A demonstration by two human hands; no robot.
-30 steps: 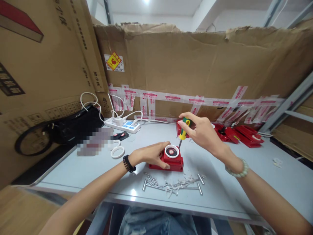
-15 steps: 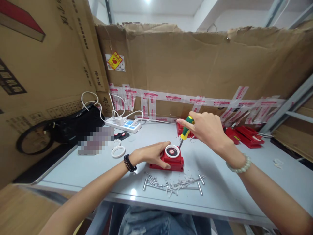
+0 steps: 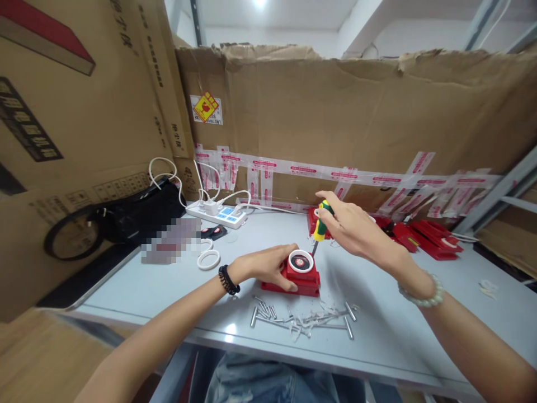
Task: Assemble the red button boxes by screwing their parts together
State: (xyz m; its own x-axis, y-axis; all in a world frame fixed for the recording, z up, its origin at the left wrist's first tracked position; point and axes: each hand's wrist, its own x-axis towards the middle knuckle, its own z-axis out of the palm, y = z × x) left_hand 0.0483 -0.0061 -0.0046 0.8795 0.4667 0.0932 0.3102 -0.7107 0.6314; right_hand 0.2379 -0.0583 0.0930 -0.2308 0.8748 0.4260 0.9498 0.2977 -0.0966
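On the table, a red block-shaped housing (image 3: 308, 284) carries a white ring (image 3: 301, 261) around a dark round label on its top. My left hand (image 3: 277, 267) is closed around the housing's left side. A green and yellow screwdriver (image 3: 320, 226) stands nearly upright with its shaft at the housing's back right corner. The fingers of my right hand (image 3: 350, 224) are at its handle, with the thumb against it and the index finger raised over its end. The screwdriver's tip is hidden behind the housing.
Metal T-shaped rods (image 3: 302, 324), small screws (image 3: 265, 309) and plastic scraps lie in front of the housing. Loose white rings (image 3: 208, 259), a power strip (image 3: 218, 214) and a black bag (image 3: 138, 215) are at left. More red parts (image 3: 434, 238) lie at the back right, before a cardboard wall (image 3: 319, 112).
The view has shifted a little, so everything appears slightly farther right. My right hand's fingers have loosened and changed position on the screwdriver handle. My left hand keeps its hold on the housing.
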